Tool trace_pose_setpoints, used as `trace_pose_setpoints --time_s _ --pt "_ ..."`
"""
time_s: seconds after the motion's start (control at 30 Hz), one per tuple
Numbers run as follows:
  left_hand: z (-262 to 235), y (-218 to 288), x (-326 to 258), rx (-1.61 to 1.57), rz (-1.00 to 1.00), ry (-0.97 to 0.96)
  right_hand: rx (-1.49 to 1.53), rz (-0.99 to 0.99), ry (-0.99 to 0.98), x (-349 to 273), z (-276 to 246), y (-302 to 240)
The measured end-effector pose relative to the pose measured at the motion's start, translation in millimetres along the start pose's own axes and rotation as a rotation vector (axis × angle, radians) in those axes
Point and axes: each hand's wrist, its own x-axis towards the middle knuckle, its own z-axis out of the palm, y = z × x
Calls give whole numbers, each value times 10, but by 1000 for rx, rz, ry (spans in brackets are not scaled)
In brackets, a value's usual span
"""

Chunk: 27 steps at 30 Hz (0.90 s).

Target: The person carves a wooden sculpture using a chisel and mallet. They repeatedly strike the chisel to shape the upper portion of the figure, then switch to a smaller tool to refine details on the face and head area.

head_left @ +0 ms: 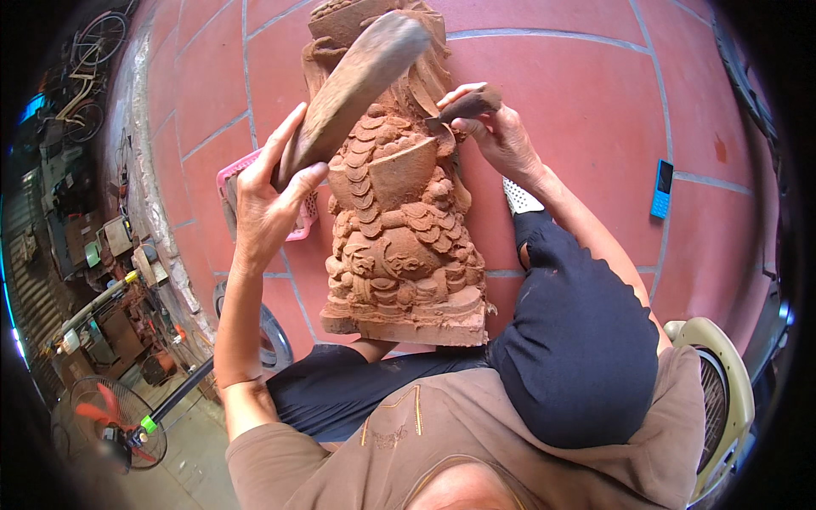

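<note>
A reddish-brown wood carving (pixel 399 255) with scales, coins-like rounds and draped folds lies lengthwise in front of me, its flat base nearest my lap. My left hand (pixel 270 183) grips the narrow end of a wooden mallet (pixel 357 85), thumb and fingers wrapped round it. The mallet's thick end is raised over the upper part of the carving. On the carving's right side, my right hand (pixel 503 144) pinches a chisel (pixel 473 103) by its dark wooden handle. The chisel's tip meets the wood, and its blade is mostly hidden.
A pink basket (pixel 228 174) stands left of the carving, partly behind my left arm. To the right, a blue phone (pixel 661 189) lies on the red tiled floor (pixel 578 93). Tools and clutter line the left side, with a fan (pixel 115 416) at lower left. Another fan-like round grille (pixel 714 391) is at lower right.
</note>
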Motion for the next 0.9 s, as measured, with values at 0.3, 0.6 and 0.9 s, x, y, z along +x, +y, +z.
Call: trace_pose_setpoints --time_s 0.3,0.6,0.9 --pt "-108 -614 -519 -177 -307 -89 -29 61 -180 148 -39 -36" --pt "75 -726 -734 -347 -408 -31 -88 14 -9 416 35 -92" --pt "215 -971 -767 -355 -410 11 141 -44 164 496 224 44"
